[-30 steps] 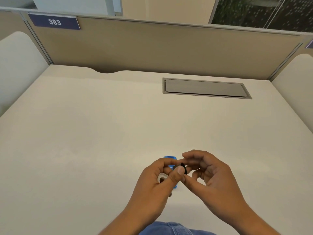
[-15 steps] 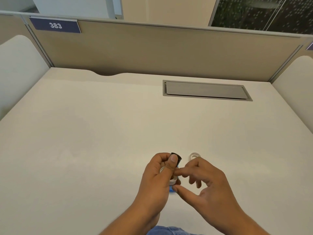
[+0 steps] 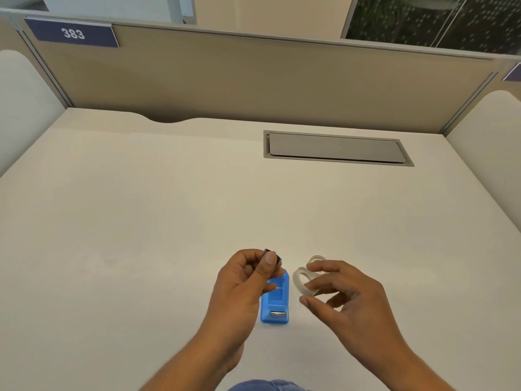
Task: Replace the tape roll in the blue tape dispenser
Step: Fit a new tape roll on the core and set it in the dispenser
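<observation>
The blue tape dispenser (image 3: 275,301) lies flat on the desk between my hands, its metal cutter toward me. My left hand (image 3: 242,289) pinches a small black spool core (image 3: 274,259) between thumb and fingers, held just above the dispenser's far end. My right hand (image 3: 342,294) holds a whitish tape roll (image 3: 301,280) with its fingertips, just right of the dispenser. A second whitish tape roll (image 3: 317,259) lies on the desk behind that hand, partly hidden by my fingers.
The pale desk (image 3: 141,221) has a grey cable hatch (image 3: 335,148) at the back right. Beige partition walls close off the back and both sides, with a blue sign reading 383 (image 3: 73,33) at the upper left.
My hands have drawn apart. The left keeps the black core, the right now holds the whitish roll that was in the left hand. The dispenser shows uncovered on the desk.
</observation>
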Demonstrator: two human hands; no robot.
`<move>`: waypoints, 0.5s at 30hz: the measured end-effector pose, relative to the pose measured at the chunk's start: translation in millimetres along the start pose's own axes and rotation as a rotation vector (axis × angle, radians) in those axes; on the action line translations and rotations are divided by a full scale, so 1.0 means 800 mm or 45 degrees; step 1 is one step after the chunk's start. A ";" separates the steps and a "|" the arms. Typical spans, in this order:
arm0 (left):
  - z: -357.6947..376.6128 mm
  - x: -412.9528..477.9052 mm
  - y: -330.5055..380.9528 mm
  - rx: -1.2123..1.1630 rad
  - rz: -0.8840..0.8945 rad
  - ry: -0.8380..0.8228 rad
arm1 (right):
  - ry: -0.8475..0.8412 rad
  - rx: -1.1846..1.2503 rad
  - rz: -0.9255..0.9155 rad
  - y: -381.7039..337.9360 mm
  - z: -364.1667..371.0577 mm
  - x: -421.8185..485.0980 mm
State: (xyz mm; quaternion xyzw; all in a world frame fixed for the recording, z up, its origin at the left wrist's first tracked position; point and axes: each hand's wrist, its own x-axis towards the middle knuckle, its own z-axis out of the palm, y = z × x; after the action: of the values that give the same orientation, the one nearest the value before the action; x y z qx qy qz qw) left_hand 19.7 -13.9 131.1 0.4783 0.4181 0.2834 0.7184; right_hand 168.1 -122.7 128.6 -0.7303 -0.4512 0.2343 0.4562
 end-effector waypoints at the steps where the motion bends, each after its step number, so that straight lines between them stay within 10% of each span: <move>1: -0.002 0.002 -0.001 0.001 0.000 -0.001 | 0.018 -0.017 0.051 0.009 -0.002 0.002; 15: -0.002 0.015 -0.013 0.110 -0.103 -0.002 | -0.144 -0.356 0.366 0.093 0.016 0.035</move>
State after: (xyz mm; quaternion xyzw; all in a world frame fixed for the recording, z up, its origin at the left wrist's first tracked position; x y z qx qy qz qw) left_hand 24.3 -7.1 117.1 0.4918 0.4484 0.2356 0.7082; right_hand 205.0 -105.7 59.0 -0.8292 -0.3953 0.2727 0.2860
